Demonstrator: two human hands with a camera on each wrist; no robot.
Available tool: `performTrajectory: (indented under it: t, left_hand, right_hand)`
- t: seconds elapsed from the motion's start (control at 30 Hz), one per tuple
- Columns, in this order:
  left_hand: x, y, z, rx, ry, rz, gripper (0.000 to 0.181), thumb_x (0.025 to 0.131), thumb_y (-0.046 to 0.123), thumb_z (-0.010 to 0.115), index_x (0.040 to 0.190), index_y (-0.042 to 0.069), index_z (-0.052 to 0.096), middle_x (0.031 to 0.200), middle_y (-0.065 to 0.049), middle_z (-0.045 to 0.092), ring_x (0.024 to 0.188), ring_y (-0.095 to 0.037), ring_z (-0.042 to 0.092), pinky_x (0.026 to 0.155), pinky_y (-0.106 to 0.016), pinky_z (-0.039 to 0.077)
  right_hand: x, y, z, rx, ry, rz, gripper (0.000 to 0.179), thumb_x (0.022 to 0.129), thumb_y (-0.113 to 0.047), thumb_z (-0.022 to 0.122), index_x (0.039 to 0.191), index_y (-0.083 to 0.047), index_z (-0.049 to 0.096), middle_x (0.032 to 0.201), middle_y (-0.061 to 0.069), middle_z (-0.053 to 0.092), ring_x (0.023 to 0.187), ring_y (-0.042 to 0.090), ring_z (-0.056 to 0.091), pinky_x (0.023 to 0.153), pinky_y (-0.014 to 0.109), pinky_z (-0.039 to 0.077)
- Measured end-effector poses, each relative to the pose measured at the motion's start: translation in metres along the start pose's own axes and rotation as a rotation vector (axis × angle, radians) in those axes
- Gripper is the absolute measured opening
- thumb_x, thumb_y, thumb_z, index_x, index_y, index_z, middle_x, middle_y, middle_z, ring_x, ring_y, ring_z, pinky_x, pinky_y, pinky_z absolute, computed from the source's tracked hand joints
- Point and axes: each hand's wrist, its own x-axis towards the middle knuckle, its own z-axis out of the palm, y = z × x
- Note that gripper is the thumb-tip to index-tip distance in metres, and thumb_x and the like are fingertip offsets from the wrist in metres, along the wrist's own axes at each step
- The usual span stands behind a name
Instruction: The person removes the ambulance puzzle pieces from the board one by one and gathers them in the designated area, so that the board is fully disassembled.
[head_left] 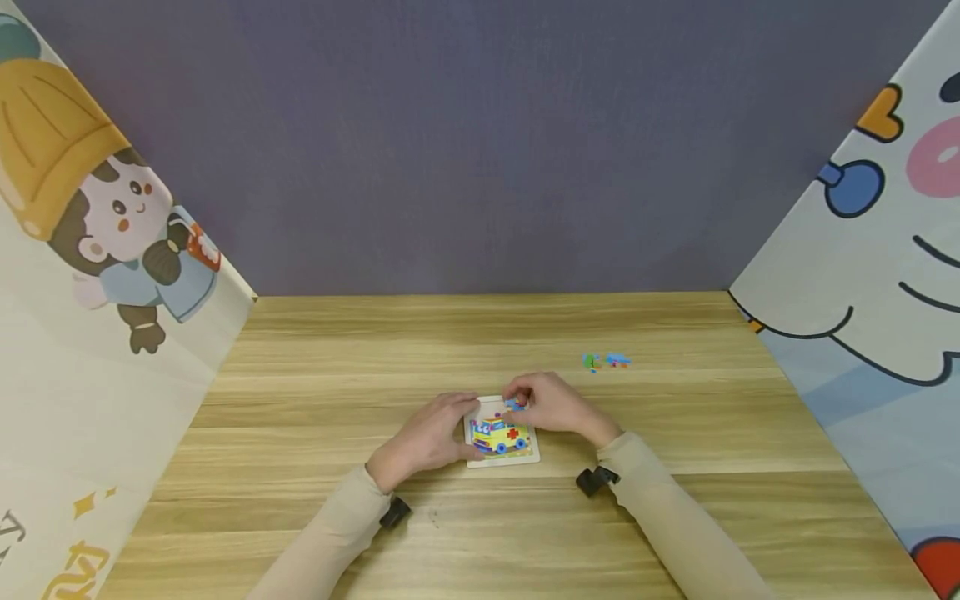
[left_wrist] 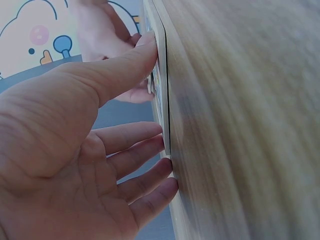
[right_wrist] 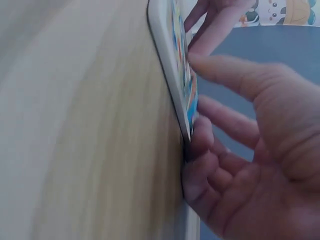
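Note:
A small square jigsaw puzzle board (head_left: 504, 462) with a pale rim lies on the table, showing a yellow ambulance picture (head_left: 495, 437). My left hand (head_left: 426, 432) steadies its left side, the thumb pressing on the near left corner and the fairly straight fingers along the edge and table, as the left wrist view shows. At the far right corner, my right hand (head_left: 557, 404) pinches a blue puzzle piece (right_wrist: 193, 104) between thumb and curled fingers. That piece sits close over the board and overlaps its rim in the right wrist view. Bare pale backing shows at the board's upper left.
Two groups of loose puzzle pieces lie beyond my right hand: a green and blue one (head_left: 591, 362) and a mostly blue one (head_left: 618, 360). The wooden table (head_left: 360, 350) ends at a grey-blue back panel (head_left: 480, 167), with cartoon-printed panels at both sides.

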Motion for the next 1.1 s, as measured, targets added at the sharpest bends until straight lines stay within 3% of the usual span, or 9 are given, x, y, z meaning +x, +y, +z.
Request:
performTrajectory:
  t: [0.2, 0.6, 1.1]
  left_hand:
    - [0.001, 0.0, 0.0, -0.007, 0.0, -0.002, 0.082, 0.089, 0.036, 0.088, 0.153, -0.001, 0.054, 0.165, -0.015, 0.047, 0.155, -0.04, 0.041, 0.127, -0.06, 0.037]
    - [0.002, 0.0, 0.0, -0.013, 0.0, 0.0, 0.081, 0.089, 0.036, 0.088, 0.153, -0.001, 0.054, 0.165, -0.015, 0.048, 0.155, -0.04, 0.041, 0.127, -0.06, 0.037]
    - [0.0, 0.002, 0.0, -0.009, 0.004, 0.0, 0.082, 0.088, 0.037, 0.089, 0.152, -0.001, 0.055, 0.165, -0.015, 0.048, 0.155, -0.041, 0.042, 0.128, -0.06, 0.036]
  right_hand:
    - [-0.005, 0.005, -0.007, -0.007, -0.07, -0.045, 0.04, 0.094, -0.025, 0.083, 0.13, -0.011, 0.074, 0.098, -0.004, 0.064, 0.071, 0.005, 0.052, 0.063, 0.019, 0.046]
    - [-0.009, 0.007, -0.012, 0.023, -0.073, -0.045, 0.042, 0.094, -0.026, 0.084, 0.133, -0.017, 0.074, 0.108, -0.003, 0.063, 0.073, 0.009, 0.051, 0.065, 0.021, 0.044]
    - [-0.011, 0.009, -0.012, 0.012, -0.041, -0.054, 0.042, 0.095, -0.025, 0.082, 0.134, -0.012, 0.072, 0.095, -0.002, 0.062, 0.071, 0.007, 0.052, 0.066, 0.022, 0.047]
